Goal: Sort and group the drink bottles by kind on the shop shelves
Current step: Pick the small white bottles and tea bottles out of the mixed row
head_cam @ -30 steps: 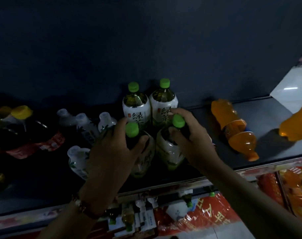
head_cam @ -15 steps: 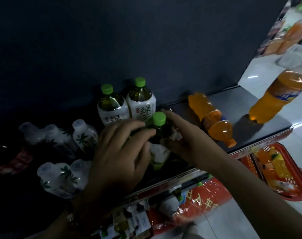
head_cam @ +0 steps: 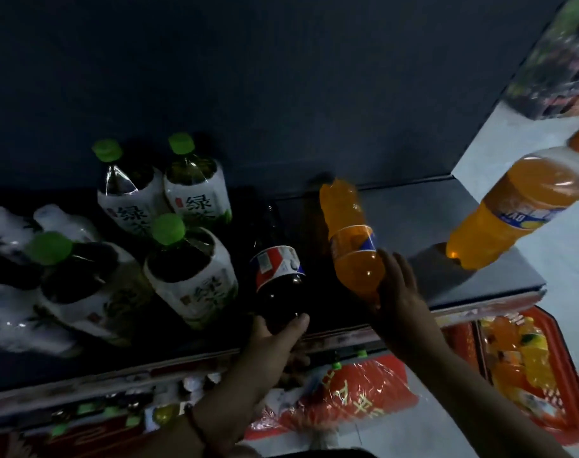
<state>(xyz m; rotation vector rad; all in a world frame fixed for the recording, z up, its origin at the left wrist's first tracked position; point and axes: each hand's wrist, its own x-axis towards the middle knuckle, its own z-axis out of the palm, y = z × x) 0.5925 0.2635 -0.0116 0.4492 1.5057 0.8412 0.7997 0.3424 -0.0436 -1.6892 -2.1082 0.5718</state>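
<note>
Several green-capped tea bottles [head_cam: 189,276] stand grouped on the dark shelf [head_cam: 463,226]. Right of them lies a dark cola bottle [head_cam: 278,279] with a red, white and blue label; my left hand [head_cam: 275,345] grips its base at the shelf's front edge. An orange soda bottle [head_cam: 351,239] lies on its side further right, and my right hand [head_cam: 400,292] touches its lower end with straight fingers. A second orange soda bottle [head_cam: 526,206] stands tilted at the shelf's right end.
White bottles [head_cam: 14,312] with leaf print crowd the shelf's left side. The lower shelf holds small bottles [head_cam: 156,411] and a red wrapped pack [head_cam: 354,401]. A red basket [head_cam: 542,371] of orange drinks sits on the pale floor at the lower right.
Both hands have left the front green tea bottles. My left hand now holds a cola bottle, my right hand has moved right to the lying orange bottle. The view has swung rightward.
</note>
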